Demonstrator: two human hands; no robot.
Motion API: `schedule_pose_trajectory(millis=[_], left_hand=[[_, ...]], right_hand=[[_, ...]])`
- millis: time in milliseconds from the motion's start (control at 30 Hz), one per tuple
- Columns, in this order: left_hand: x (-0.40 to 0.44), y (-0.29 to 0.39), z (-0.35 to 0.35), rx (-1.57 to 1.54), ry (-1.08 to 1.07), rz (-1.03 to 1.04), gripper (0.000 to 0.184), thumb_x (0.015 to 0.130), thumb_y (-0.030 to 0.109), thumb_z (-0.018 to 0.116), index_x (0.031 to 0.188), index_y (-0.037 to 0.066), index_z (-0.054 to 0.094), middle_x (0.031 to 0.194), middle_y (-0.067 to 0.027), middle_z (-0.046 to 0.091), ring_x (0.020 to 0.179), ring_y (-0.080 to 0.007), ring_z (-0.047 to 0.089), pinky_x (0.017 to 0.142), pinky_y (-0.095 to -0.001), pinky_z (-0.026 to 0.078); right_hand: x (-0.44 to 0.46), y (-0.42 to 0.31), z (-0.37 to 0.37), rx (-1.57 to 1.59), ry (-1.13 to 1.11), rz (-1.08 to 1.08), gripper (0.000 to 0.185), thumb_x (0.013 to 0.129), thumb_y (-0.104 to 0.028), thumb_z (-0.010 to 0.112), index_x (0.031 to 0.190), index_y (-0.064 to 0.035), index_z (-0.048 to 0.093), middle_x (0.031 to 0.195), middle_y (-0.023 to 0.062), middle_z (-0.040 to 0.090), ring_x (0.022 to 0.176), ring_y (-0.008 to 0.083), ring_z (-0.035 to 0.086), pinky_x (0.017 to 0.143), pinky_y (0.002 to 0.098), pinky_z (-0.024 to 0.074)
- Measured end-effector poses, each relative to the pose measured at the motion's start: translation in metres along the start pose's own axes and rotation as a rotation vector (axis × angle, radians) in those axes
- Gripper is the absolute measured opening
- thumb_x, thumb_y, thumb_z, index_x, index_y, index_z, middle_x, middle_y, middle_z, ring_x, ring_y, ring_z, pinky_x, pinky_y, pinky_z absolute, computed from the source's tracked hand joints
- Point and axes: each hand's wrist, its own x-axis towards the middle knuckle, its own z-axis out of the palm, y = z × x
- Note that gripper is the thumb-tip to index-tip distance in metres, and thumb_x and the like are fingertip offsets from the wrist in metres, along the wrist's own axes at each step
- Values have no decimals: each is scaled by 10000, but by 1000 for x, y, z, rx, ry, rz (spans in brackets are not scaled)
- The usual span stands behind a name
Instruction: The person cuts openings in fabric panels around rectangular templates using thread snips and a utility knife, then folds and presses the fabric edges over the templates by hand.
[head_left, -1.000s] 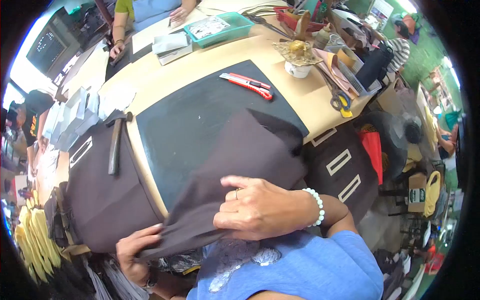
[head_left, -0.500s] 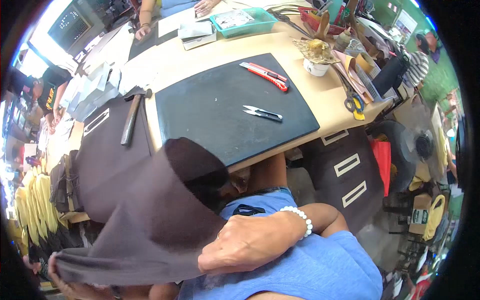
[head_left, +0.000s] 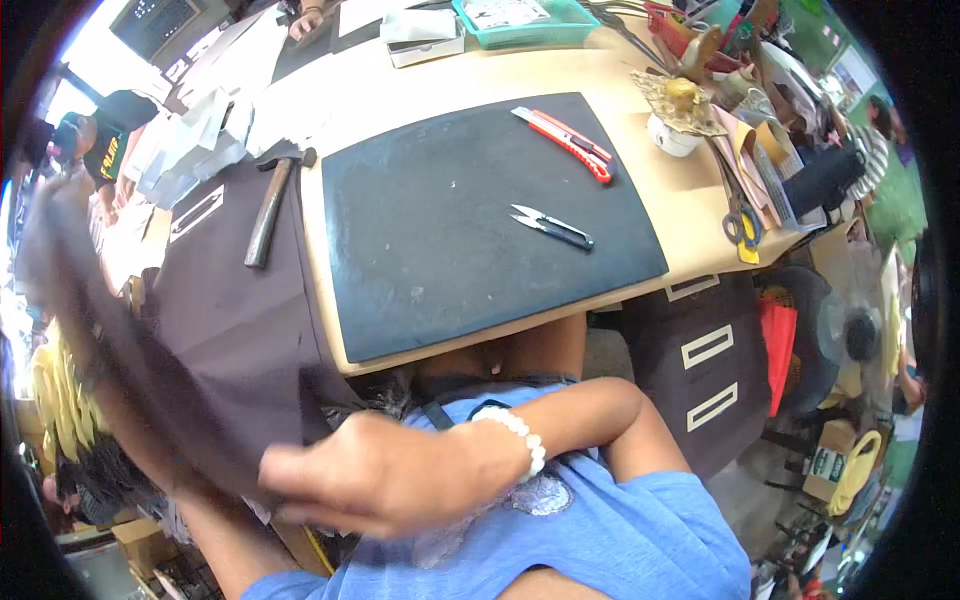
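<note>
A dark brown cloth (head_left: pixel 190 400), blurred by motion, is stretched out at the far left. My right hand (head_left: pixel 370 475), with a pale bead bracelet at the wrist, grips its lower edge with bent fingers. The left forearm reaches up along the cloth, and my left hand (head_left: pixel 60 215) is smeared near the left rim of the view, its fingers not distinct. On the black mat (head_left: pixel 430 220) lie thread snips (head_left: pixel 552 228) and a red utility knife (head_left: pixel 568 142). A hammer (head_left: pixel 270 210) rests on more brown cloth left of the mat.
Brown cloth with cream rectangular frames (head_left: pixel 708 346) hangs on the right. Scissors (head_left: pixel 742 228), a white cup (head_left: pixel 675 136) and a teal tray (head_left: pixel 530 35) stand along the table. Grey boxes (head_left: pixel 195 145) are at the upper left, near another person (head_left: pixel 120 135).
The brown cloth has been drawn off the mat and swung to the left, uncovering the snips. Both my hands have moved left, and the left one has risen. The view has shifted.
</note>
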Motion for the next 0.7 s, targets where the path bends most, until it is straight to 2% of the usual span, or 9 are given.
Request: schedule_pose_trajectory(millis=[133,167,200,233,333,400,467,600,700], left_hand=[[-22,89,88,-253,-158,169,238,750,17,526,952,69,639,910,-143,653,818,-254,637,751,-330,486],[-31,113,106,-334,-408,-53,186,764,74,527,915,71,635,944,-169,646,879,-326,621,767,-381,474],[-41,137,124,-274,-415,-142,224,745,41,506,912,87,648,946,-163,646,921,-313,613,796,-394,465],[-50,140,158,-283,-257,55,259,733,20,490,906,106,661,933,-147,654,903,-315,616,792,-408,466],[-66,187,191,-294,-402,36,235,709,53,519,878,96,676,938,-132,640,975,-308,583,875,-424,408],[-77,210,204,-274,-395,63,360,727,71,525,1075,95,613,1095,-122,594,1095,-304,515,925,-448,388],[-86,233,194,-319,-314,109,504,831,133,488,1324,67,407,1299,-181,467,1206,-340,437,990,-479,349],[-125,270,100,-647,-501,255,550,882,276,523,1368,70,367,1407,-181,365,1317,-375,296,1071,-498,233],[-175,283,35,-688,-860,447,667,865,490,510,1392,113,352,1471,-169,245,1378,-359,168,1077,-584,137]], right_hand=[[-30,30,-49,-374,190,273,195,819,-114,593,938,-24,469,692,233,563,684,422,584,570,473,457],[-41,36,-61,-461,257,344,185,830,-116,582,961,-26,489,722,235,577,701,413,593,583,465,466],[-52,42,-73,-551,326,411,181,840,-117,571,985,-27,510,752,238,591,717,404,603,596,457,474],[-65,49,-83,-644,399,452,186,848,-119,565,1002,-29,516,761,233,599,714,404,604,596,458,474],[-91,62,-107,-953,544,532,225,851,-125,570,1054,-38,528,772,213,620,696,387,612,597,443,480],[-96,64,-116,-1194,575,597,230,846,-122,578,1059,-45,538,779,202,630,701,362,625,604,423,488],[-103,67,-122,-1293,577,625,285,831,-138,608,1091,-41,546,778,181,642,691,339,632,598,413,486],[-111,70,-134,-1423,658,516,317,820,-184,640,1084,-21,573,785,136,616,703,306,605,616,400,462],[-114,64,-152,-1586,674,425,289,838,-220,630,1030,-4,617,882,110,550,824,278,536,717,394,425]])
